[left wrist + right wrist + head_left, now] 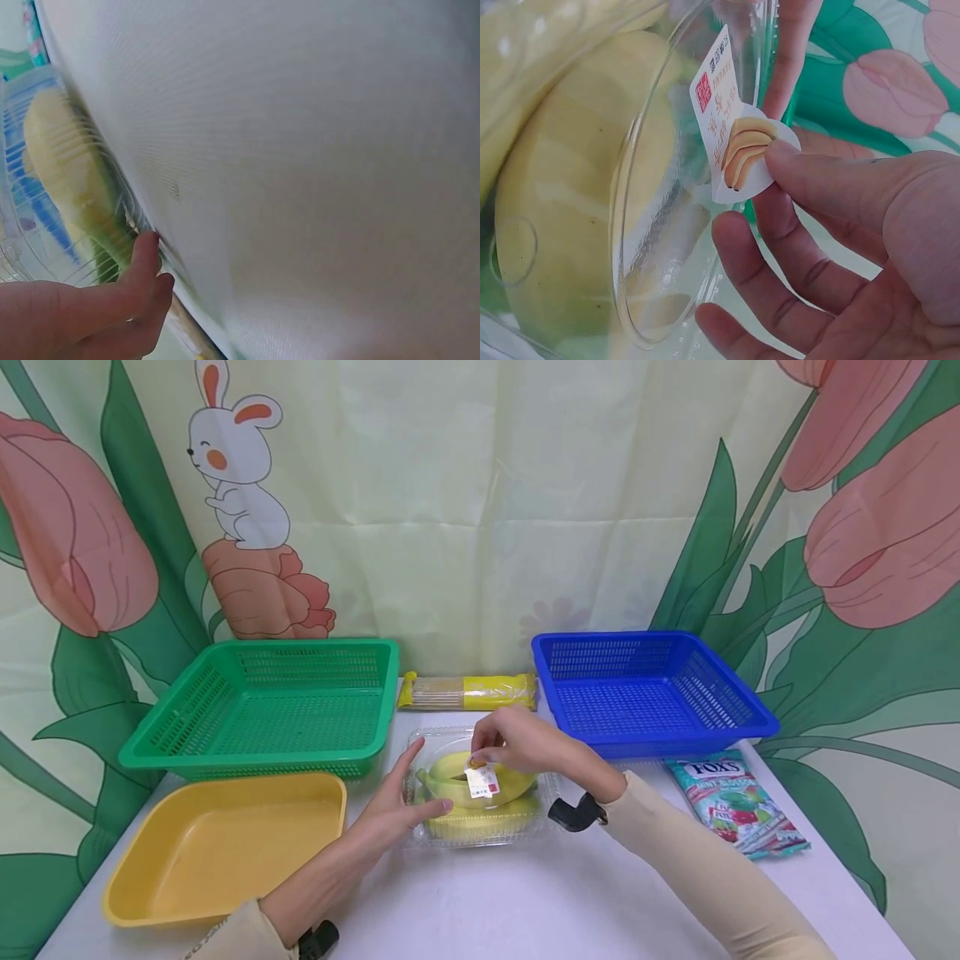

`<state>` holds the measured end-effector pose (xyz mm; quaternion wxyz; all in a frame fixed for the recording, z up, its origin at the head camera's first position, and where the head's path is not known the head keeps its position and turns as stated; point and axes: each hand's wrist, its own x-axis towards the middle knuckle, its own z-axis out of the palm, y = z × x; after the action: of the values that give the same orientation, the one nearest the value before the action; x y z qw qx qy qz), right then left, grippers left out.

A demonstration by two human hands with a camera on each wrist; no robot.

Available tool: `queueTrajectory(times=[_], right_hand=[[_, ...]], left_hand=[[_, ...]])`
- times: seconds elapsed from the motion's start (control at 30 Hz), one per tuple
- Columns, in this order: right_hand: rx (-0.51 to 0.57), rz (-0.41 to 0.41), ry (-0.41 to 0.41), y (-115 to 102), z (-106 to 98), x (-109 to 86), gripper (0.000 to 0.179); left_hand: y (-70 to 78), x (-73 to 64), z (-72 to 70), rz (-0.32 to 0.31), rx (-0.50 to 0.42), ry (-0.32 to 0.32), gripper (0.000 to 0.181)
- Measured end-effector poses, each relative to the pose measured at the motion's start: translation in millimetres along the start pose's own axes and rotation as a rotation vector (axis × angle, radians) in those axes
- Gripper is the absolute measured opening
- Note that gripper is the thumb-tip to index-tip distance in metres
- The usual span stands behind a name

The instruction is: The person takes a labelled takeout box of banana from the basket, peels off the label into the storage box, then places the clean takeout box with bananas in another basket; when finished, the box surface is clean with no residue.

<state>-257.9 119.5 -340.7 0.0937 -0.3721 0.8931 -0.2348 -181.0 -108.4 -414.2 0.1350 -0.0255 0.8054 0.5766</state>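
Bananas (517,787) are enclosed; atop the clear box (550,799), a not-yet-flat label (482,782) is pinched by the right hand (517,741), the left hand (397,802) outspread.

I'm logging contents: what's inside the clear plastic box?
Bananas show through the clear plastic box. In the head view, the label and right hand cover part of them; their number cannot be told.

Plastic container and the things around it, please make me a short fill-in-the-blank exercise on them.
1. Inside the clear container are ____.
2. The white label is pinched by the ____ hand.
3. The right basket, behind the Fox's packet, is coloured ____.
4. The left basket, behind the yellow basin, is coloured ____.
Missing words: bananas; right; blue; green.
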Motion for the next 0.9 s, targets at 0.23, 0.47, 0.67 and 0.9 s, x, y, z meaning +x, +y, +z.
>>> queueTrajectory(times=[0.23,0.47,0.67,0.9], right_hand=[[-0.002,-0.023,0.007,1.5,-0.6,-1.0,0.009],[-0.008,-0.024,0.018,1.4,-1.0,-2.1,0.009],[0.003,-0.019,0.016,0.9,-1.5,-3.4,0.010],[0.017,-0.003,0.027,-0.3,-0.8,-4.3,0.009]], left_hand=[[-1.2,1.5,0.2,0.003,0.002,-0.001,0.105],[-1.3,0.4,0.3,0.012,0.005,0.000,0.104],[-0.8,-0.5,1.0,0.018,0.005,0.004,0.104],[0.0,-0.5,0.8,0.008,0.015,0.010,0.104]])
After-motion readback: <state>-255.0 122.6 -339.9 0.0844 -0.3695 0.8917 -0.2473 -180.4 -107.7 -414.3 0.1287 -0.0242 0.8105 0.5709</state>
